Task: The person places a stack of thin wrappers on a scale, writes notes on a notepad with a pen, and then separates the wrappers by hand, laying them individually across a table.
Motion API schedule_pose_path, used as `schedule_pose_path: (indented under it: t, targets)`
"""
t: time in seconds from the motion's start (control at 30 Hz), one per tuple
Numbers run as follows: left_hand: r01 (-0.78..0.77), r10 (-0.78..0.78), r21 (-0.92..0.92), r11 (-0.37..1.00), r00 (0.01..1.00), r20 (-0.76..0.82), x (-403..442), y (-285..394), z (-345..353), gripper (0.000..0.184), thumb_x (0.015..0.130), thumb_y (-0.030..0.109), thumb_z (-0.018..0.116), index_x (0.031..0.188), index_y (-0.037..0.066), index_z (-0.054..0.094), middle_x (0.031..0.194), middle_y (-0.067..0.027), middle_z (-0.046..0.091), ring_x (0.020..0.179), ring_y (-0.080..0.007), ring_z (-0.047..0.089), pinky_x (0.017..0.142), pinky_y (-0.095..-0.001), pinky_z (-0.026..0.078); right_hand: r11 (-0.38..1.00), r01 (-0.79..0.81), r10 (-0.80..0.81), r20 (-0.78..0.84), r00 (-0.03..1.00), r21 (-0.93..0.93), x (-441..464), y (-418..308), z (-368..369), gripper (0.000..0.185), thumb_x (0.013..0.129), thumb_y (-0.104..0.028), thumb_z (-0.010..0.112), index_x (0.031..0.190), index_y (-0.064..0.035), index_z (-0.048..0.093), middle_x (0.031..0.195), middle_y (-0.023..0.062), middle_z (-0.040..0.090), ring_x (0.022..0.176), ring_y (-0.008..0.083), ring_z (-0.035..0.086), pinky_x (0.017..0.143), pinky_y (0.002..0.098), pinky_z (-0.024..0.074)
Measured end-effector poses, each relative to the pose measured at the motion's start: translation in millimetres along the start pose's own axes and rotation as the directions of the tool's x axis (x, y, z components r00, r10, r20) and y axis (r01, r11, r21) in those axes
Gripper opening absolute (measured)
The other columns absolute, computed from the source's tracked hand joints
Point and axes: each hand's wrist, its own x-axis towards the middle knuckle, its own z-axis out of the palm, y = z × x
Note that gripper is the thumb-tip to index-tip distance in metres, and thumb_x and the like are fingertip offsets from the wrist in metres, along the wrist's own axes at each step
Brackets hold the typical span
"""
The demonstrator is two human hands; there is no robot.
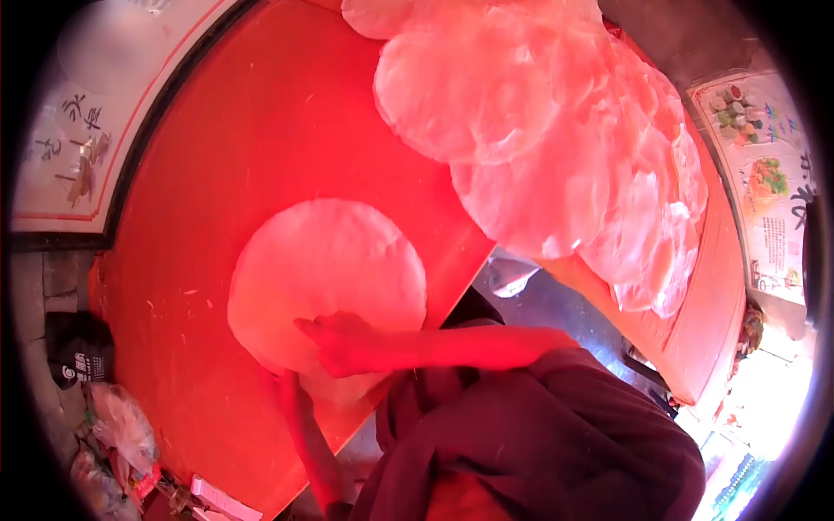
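A pale, thin round sheet (pixel 326 256), dough-like in look, lies on the red tabletop near its front edge. My right hand (pixel 343 345) rests over the lower middle of this sheet, its fingers drawn together and touching the surface. Whether they pinch a fold of it is hard to see. My left hand (pixel 282 382) is at the sheet's lower left rim, closed on the edge, with the fingertips partly hidden by the sheet. Red light tints everything and blurs the fingers.
Many similar round sheets (pixel 521 104) overlap at the back and spread onto an adjoining red surface (pixel 708 286) at right. A gap shows floor (pixel 556 300) between the surfaces. Framed signs (pixel 65 174) stand left and right. Plastic bags (pixel 122 425) sit at lower left.
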Motion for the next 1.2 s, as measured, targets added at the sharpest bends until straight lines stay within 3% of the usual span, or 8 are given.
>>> schedule_pose_path:
  t: [0.23, 0.33, 0.57, 0.7, 0.77, 0.83, 0.97, 1.2]
  targets:
    - [0.053, -0.062, -0.083, 0.995, 0.992, -0.109, 7, -19, -22, 0.053, 0.089, 0.013, 0.063, 0.137, -0.004, 0.048, 0.133, -0.0127, 0.057, 0.12, -0.023, 0.054, 0.102, -0.0353, 0.041, 0.92, 0.181, -0.038, 0.38, 0.924, -0.348, 12, -18, 4, 0.062, 0.085, -0.033, 0.064, 0.132, 0.0052, 0.052, 0.107, 0.0323, 0.062, 0.088, 0.0447, 0.063, 0.078, 0.0497, 0.0492]
    - [0.099, -0.115, -0.157, 0.983, 0.989, -0.096, 4, -15, -58, 0.054, 0.089, 0.013, 0.064, 0.137, -0.004, 0.048, 0.132, -0.0127, 0.057, 0.12, -0.023, 0.054, 0.102, -0.0355, 0.041, 0.985, -0.019, -0.007, 0.149, 0.989, 0.172, -12, -12, -62, 0.056, 0.084, -0.03, 0.065, 0.129, 0.0034, 0.055, 0.107, 0.0283, 0.064, 0.091, 0.0404, 0.064, 0.08, 0.047, 0.0497]
    - [0.141, -0.162, -0.238, 0.961, 0.984, -0.071, 4, -6, -106, 0.055, 0.088, 0.013, 0.065, 0.138, -0.004, 0.047, 0.132, -0.0125, 0.057, 0.12, -0.0231, 0.055, 0.102, -0.0358, 0.042, 0.891, -0.16, 0.344, -0.402, 0.848, 0.425, -79, 104, -273, 0.044, 0.083, -0.022, 0.067, 0.121, -0.0008, 0.063, 0.107, 0.019, 0.069, 0.097, 0.0302, 0.066, 0.086, 0.0408, 0.0508]
    - [0.167, -0.186, -0.234, 0.958, 0.981, -0.062, 1, -9, -100, 0.056, 0.088, 0.013, 0.066, 0.138, -0.004, 0.047, 0.132, -0.0125, 0.057, 0.12, -0.0232, 0.055, 0.101, -0.0359, 0.043, 0.945, -0.295, 0.314, -0.642, 0.699, 0.141, -132, 180, -343, 0.037, 0.082, -0.017, 0.068, 0.117, -0.0032, 0.068, 0.107, 0.0137, 0.071, 0.1, 0.0244, 0.067, 0.09, 0.0373, 0.0515]
    - [0.176, -0.195, -0.231, 0.957, 0.979, -0.064, -3, -10, -98, 0.056, 0.088, 0.013, 0.066, 0.138, -0.003, 0.047, 0.132, -0.0124, 0.057, 0.12, -0.0232, 0.055, 0.101, -0.036, 0.043, 0.496, -0.807, 0.171, -0.875, 0.452, -0.32, -129, 153, -327, 0.05, 0.082, -0.024, 0.072, 0.126, -0.0011, 0.063, 0.109, 0.0158, 0.071, 0.103, 0.027, 0.067, 0.089, 0.0384, 0.0517]
    - [0.184, -0.204, -0.222, 0.957, 0.976, -0.071, -9, -11, -97, 0.057, 0.088, 0.013, 0.067, 0.138, -0.003, 0.047, 0.132, -0.0124, 0.057, 0.12, -0.0233, 0.056, 0.101, -0.0361, 0.043, 0.666, -0.559, -0.231, -0.849, 0.474, -0.493, -118, 154, -288, 0.065, 0.085, -0.028, 0.076, 0.14, -0.0039, 0.051, 0.11, 0.0173, 0.068, 0.096, 0.0252, 0.065, 0.084, 0.0388, 0.0542]
    - [0.187, -0.201, -0.164, 0.969, 0.977, -0.071, -12, -10, -81, 0.057, 0.088, 0.014, 0.068, 0.139, -0.003, 0.047, 0.132, -0.0124, 0.058, 0.12, -0.0233, 0.056, 0.101, -0.0363, 0.044, 0.935, -0.344, 0.269, -0.465, 0.844, -0.084, -47, 99, -123, 0.06, 0.083, -0.034, 0.079, 0.131, -0.0052, 0.058, 0.109, 0.0112, 0.067, 0.095, 0.0255, 0.065, 0.081, 0.0376, 0.0537]
    - [0.136, -0.135, -0.058, 0.989, 0.991, 0.017, 4, -2, -35, 0.059, 0.087, 0.014, 0.069, 0.139, -0.003, 0.046, 0.131, -0.0122, 0.058, 0.12, -0.0234, 0.056, 0.1, -0.0366, 0.044, 0.938, -0.158, 0.15, 0.051, 0.987, 0.308, 0, 20, 44, 0.073, 0.074, -0.028, 0.086, 0.137, -0.0054, 0.055, 0.109, 0.0121, 0.067, 0.097, 0.0213, 0.065, 0.082, 0.0339, 0.0546]
